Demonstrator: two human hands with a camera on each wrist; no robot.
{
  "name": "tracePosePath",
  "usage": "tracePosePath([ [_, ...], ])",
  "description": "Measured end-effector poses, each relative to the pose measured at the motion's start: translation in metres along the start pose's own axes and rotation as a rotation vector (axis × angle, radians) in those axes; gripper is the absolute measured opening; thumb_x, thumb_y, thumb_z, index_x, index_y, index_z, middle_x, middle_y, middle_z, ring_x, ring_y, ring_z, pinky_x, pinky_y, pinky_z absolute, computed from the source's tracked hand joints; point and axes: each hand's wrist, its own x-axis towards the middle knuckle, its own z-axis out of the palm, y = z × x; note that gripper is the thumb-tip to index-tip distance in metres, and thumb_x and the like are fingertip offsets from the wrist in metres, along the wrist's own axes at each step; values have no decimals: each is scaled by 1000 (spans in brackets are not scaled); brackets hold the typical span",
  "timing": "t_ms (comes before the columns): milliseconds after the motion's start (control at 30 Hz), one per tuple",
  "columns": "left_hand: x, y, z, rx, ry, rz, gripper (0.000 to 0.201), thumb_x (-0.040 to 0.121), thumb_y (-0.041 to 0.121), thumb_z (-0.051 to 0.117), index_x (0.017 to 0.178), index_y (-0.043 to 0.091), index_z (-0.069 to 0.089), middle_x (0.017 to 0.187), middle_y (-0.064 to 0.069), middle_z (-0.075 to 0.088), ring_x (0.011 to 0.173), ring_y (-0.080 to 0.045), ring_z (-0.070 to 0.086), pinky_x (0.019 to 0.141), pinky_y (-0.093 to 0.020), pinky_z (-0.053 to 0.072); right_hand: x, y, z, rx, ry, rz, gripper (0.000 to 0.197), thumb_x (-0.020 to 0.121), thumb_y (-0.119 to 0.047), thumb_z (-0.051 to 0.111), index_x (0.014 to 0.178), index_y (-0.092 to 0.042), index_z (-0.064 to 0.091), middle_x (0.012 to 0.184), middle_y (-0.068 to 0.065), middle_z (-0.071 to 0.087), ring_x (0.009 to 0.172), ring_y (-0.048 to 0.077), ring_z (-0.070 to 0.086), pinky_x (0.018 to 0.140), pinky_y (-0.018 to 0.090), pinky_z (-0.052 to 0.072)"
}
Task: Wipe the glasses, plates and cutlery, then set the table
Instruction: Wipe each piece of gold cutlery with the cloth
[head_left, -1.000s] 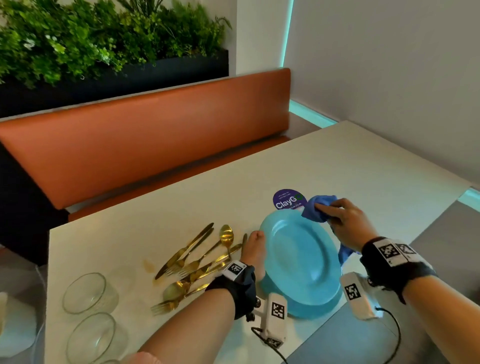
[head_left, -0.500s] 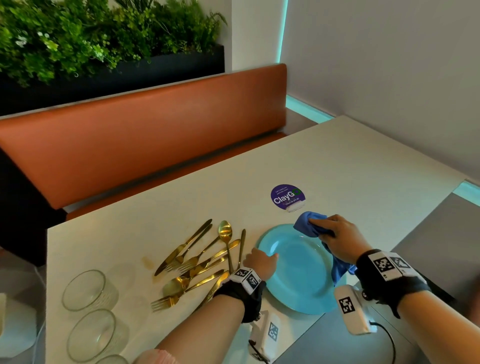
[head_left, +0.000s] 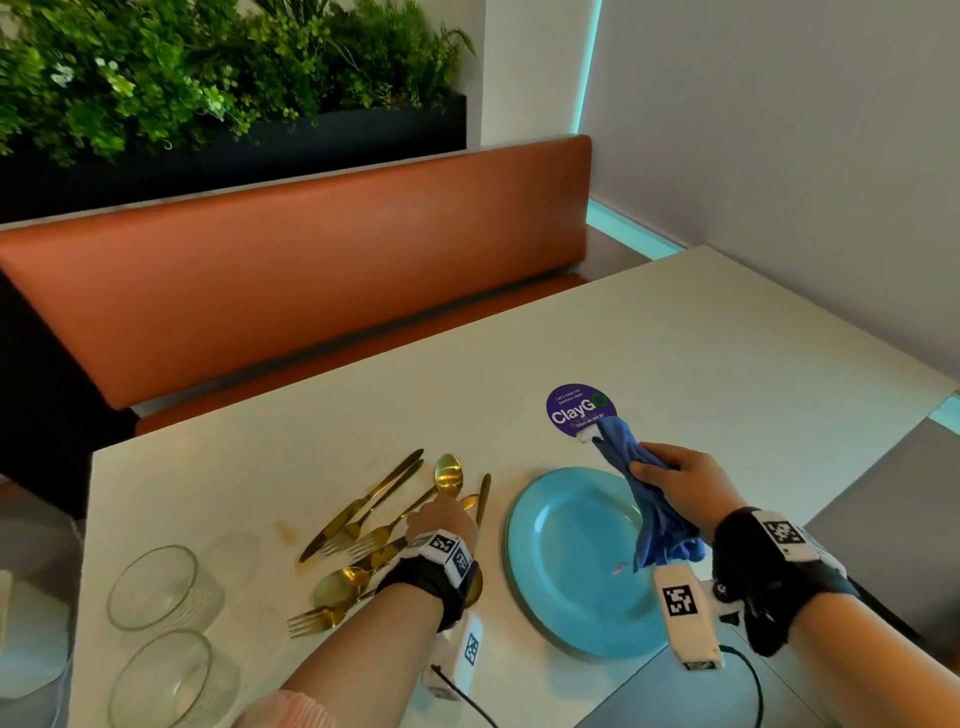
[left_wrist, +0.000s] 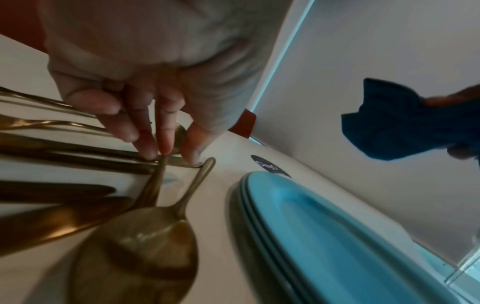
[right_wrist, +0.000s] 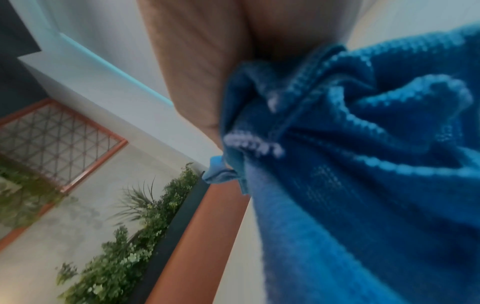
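The stack of round, light-blue plates (head_left: 566, 566) lies flat on the pale tabletop (head_left: 727, 364), close to the table's near edge, and serves as the landmark here. To the left of the plates the gold-coloured metal cutlery (head_left: 374, 525) lies in a loose, overlapping pile of knives, forks and spoons. Further left of the plates, near the table's left corner, stand two clear ribbed glasses (head_left: 156, 587). Just beyond the plates sits a round purple sticker printed "ClayGo" (head_left: 579, 410).

The left hand (head_left: 441, 519) is down on the pile. In the left wrist view its fingertips (left_wrist: 165, 148) and thumb close in on the slim handle of one gold piece, pinching it where several handles cross. The right hand (head_left: 675, 478) is clenched around a bunched blue microfibre cloth (head_left: 654, 514), held above the far right part of the plates, with a tail of cloth hanging down toward the plate surface.

The step in hand looks like picking one piece of cutlery to wipe. The risk lies in the tangle: handles lie across one another, so lifting the pinched piece could drag or flick a neighbour, sending it clattering against the plate rim or sliding off the table edge nearest the person. A thin polished handle held only by fingertips may also slip. The hanging cloth could brush the plates again.
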Motion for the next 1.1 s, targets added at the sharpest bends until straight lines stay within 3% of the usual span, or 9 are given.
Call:
tracePosePath([
  [233,6,-11,4,88,-43,46,42,103,18,30,143,4,29,150,-14,32,139,-26,31,114,-35,24,30,1,12,158,-43,122,15,90,-11,57,96,-7,70,87,12,67,79,29,60,78,37,49],
  [400,14,-13,1,-71,-110,-53,45,103,16,29,144,-1,23,151,-15,28,141,-26,28,114,-32,22,50,-2,25,306,-109,203,13,92,-10,55,95,-2,65,80,10,65,70,28,57,63,32,48],
  [500,10,-11,-6,-203,-102,-65,42,100,17,38,140,3,35,147,-15,37,136,-27,37,114,-35,30,59,-6,36,384,-158,268,15,93,-9,51,89,-1,62,76,13,61,64,26,53,56,31,41],
  [600,18,-10,-16,-151,-122,-59,35,96,19,45,125,2,55,128,-13,58,119,-25,56,99,-30,46,69,-8,48,389,-207,285,15,93,-9,52,93,1,62,76,13,61,64,26,53,57,31,41],
  [767,24,-7,-36,-392,-92,-33,34,99,17,38,124,1,56,125,-13,59,116,-27,57,85,-22,46,79,-23,72,435,-272,322,19,93,-12,52,81,-2,61,74,14,60,64,27,53,60,33,43],
  [833,28,-2,-50,-479,-129,-21,34,99,13,38,126,0,53,123,-16,58,115,-29,56,89,-29,45,84,-34,83,452,-292,332,22,94,-16,51,79,-4,60,70,13,62,64,26,55,59,32,44],
  [933,31,7,-63,-872,-145,-3,25,95,16,48,105,1,66,87,-4,65,81,-14,62,76,-24,48,88,-54,102,493,-355,336,24,96,-22,47,91,-4,61,80,14,64,73,26,59,66,36,49],
  [967,32,8,-64,-820,-106,47,22,93,16,51,98,4,69,75,2,62,69,-7,59,70,-20,48,88,-61,109,531,-367,326,24,97,-23,45,98,-3,60,84,15,63,75,27,59,69,38,49],
  [1100,28,13,-75,-793,-113,122,27,89,11,55,109,-5,65,83,-4,69,57,-1,57,64,-16,48,81,-85,137,684,-418,258,36,101,-24,36,127,-4,49,114,20,59,102,42,57,89,51,46],
])
